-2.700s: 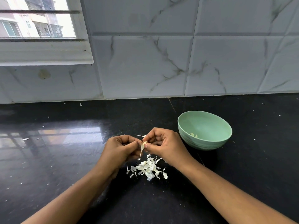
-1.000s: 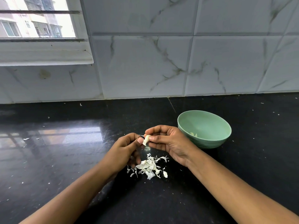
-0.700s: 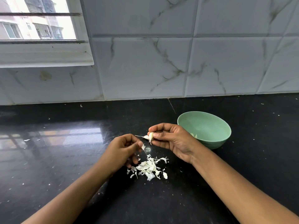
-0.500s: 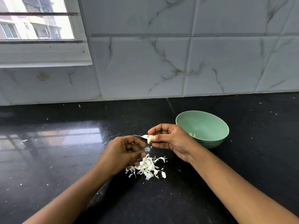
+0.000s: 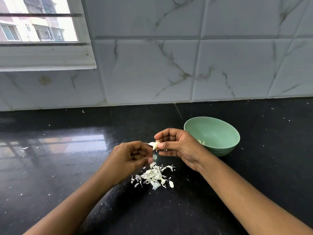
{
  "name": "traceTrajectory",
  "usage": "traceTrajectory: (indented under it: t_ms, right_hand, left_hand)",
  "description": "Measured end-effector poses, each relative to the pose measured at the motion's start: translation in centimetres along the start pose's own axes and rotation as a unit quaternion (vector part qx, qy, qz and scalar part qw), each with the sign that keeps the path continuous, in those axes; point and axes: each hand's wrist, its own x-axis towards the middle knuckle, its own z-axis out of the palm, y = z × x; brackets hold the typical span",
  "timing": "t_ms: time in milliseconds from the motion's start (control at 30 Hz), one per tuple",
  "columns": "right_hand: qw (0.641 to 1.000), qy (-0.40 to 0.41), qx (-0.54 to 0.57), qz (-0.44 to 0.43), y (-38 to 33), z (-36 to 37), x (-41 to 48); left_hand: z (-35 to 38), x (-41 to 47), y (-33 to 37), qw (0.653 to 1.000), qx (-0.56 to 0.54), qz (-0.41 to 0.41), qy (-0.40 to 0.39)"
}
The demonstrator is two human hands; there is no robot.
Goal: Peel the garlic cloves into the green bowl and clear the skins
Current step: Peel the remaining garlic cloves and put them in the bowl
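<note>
My right hand (image 5: 177, 145) pinches a partly peeled garlic clove (image 5: 155, 145) between thumb and fingertips, a loose flap of skin sticking out to its left. My left hand (image 5: 128, 158) hovers just left of and below the clove with fingers loosely curled; its forefinger tip is at the flap and its thumb is apart, above the pile. A heap of white garlic skins (image 5: 153, 177) lies on the black counter under both hands. The green bowl (image 5: 218, 131) stands to the right behind my right hand, with peeled garlic (image 5: 201, 142) in its bottom.
The black polished counter (image 5: 67, 167) carries small scattered skin flecks. A marble-tiled wall (image 5: 152, 68) rises behind it, with a window ledge (image 5: 45, 60) at the upper left.
Both hands were together on the clove. The right hand kept it and drew slightly right; the left hand let go, dipped toward the skin pile, and now sits beside the clove's skin flap.
</note>
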Motion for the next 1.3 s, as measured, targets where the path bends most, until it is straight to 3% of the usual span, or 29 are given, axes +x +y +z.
traceTrajectory:
  t_ms: [100, 167, 400, 667, 1000, 1067, 1133, 1300]
  right_hand:
    - [1.0, -0.003, 0.005, -0.002, 0.0, 0.0, 0.0]
    - [1.0, -0.004, 0.002, -0.003, 0.0, 0.0, 0.0]
    - [1.0, -0.004, -0.006, -0.001, 0.1, -0.1, 0.1]
    - [1.0, -0.012, -0.001, -0.01, 0.3, 0.3, 0.0]
    - [0.998, -0.034, -0.037, -0.025, 0.7, 0.9, -0.2]
    - [0.997, -0.036, -0.049, -0.046, 0.7, 0.8, -0.2]
    - [0.994, -0.051, -0.068, -0.075, 0.5, 0.7, -0.2]
    - [0.986, -0.095, -0.083, -0.111, 0.3, 0.7, -0.4]
  left_hand:
    - [-0.3, 0.1, -0.3, 0.995, 0.086, -0.01, 0.054]
    - [-0.3, 0.3, -0.5, 0.993, 0.107, -0.018, 0.048]
    - [0.1, 0.3, -1.0, 0.996, 0.088, -0.022, -0.013]
    - [0.4, 0.3, -0.7, 0.995, 0.045, 0.028, 0.086]
    - [0.9, 0.3, -1.8, 0.991, 0.07, 0.074, 0.091]
    - [1.0, 0.2, -1.3, 0.997, 0.011, 0.055, 0.061]
    - [1.0, 0.2, -0.8, 0.992, -0.124, 0.008, 0.016]
    - [0.6, 0.1, -0.5, 0.944, -0.311, -0.061, -0.093]
